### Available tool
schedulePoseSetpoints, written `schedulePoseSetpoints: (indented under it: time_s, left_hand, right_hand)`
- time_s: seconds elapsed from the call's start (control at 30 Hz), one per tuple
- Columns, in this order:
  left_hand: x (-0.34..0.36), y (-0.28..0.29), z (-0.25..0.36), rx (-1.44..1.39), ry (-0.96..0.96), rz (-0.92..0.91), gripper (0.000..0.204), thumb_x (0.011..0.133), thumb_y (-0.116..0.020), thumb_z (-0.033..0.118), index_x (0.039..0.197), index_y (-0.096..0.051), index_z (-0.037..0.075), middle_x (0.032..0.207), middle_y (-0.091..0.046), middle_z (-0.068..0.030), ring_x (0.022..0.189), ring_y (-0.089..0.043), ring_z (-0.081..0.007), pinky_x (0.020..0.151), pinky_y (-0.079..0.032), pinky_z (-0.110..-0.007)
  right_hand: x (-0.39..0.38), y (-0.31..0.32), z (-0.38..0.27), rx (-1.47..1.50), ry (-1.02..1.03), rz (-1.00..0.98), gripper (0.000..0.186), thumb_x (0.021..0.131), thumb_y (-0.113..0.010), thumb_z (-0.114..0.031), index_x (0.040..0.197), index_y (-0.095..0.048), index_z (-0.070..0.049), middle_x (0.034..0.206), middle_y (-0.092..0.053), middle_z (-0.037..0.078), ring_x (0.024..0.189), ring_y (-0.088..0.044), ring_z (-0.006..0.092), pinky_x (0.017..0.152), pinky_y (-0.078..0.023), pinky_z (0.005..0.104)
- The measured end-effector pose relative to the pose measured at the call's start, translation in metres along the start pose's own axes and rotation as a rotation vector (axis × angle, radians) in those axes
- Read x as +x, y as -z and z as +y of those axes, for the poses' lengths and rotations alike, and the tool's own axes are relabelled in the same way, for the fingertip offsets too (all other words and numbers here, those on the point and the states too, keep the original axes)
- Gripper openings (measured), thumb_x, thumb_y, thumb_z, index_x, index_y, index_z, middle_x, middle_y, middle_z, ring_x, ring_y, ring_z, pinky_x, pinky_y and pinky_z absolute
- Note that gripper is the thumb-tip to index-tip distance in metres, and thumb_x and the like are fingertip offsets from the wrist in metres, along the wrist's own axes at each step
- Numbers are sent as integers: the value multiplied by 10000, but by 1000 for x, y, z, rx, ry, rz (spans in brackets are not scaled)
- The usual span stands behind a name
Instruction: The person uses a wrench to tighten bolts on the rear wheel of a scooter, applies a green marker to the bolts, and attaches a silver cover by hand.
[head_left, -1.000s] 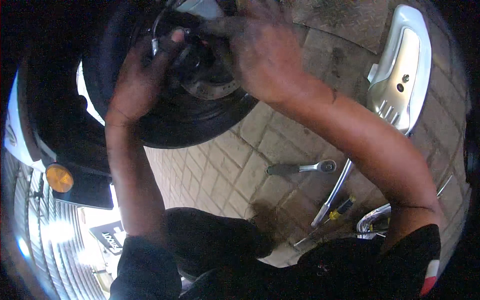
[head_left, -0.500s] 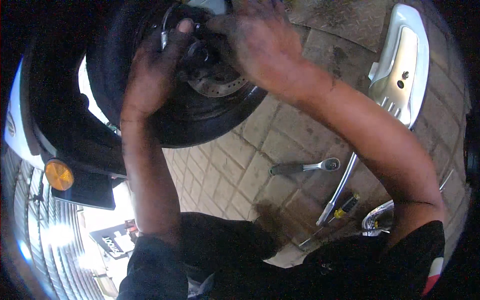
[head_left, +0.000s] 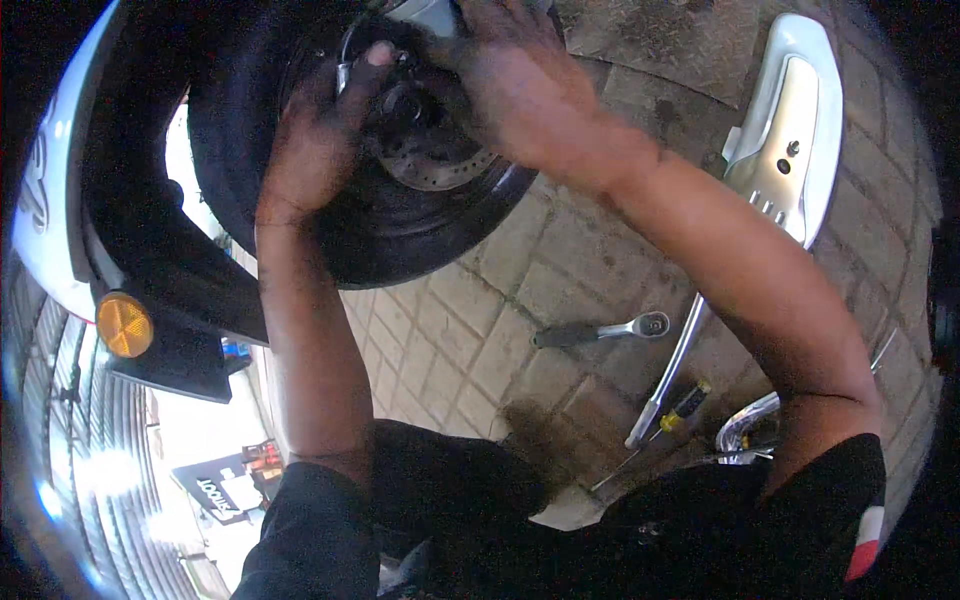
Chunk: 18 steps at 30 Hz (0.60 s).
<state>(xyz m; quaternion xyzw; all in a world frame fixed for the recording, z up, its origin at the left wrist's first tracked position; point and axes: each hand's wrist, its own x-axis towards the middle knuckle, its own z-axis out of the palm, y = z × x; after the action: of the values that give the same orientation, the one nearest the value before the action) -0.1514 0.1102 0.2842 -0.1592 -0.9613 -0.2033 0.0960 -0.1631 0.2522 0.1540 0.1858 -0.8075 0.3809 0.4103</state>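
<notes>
Grey metal, the drilled brake disc [head_left: 440,165] sits at the hub of the black tyre [head_left: 400,240], top of view, wheel axle pointing up toward the camera. Left hand [head_left: 315,145] lies just left of the hub, fingers curled, thumb pressing a small metal part [head_left: 345,75] at the rim. Right hand [head_left: 520,85] covers the hub from the right, fingers bent over it; what it clasps, I cannot tell. Ratchet wrench [head_left: 600,332] lies well apart on the paving [head_left: 480,330].
</notes>
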Motion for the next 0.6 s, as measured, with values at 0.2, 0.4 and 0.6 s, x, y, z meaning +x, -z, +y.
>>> schedulePoseSetpoints:
  time_s: [0.2,0.4,0.6]
  left_hand:
    - [1,6,-5,-40,47,-166,545,911,-567,439,1258,-537,20,1191,-594,-114,1063,-567,-208,915,-443,-342]
    - [-1,11,2,54,99,-107,564,900,-536,506,1199,-577,30,1084,-629,-159,1010,-594,-288,903,-447,-373]
    - [-3,14,11,198,36,-56,666,868,-475,634,1130,-617,38,974,-660,-221,1005,-615,-381,892,-443,-428]
  right_hand:
    - [-6,15,-3,91,-26,-42,373,831,-502,-143,1178,-605,-54,1369,-372,276,1284,-336,428,1093,-250,494]
    - [-10,1,-5,6,-21,-35,378,832,-505,-160,1181,-604,-54,1395,-363,259,1284,-339,438,1093,-245,498]
    - [8,21,-22,-43,-103,-13,384,828,-626,-203,1210,-613,-168,1352,-434,173,1222,-436,375,1008,-403,440]
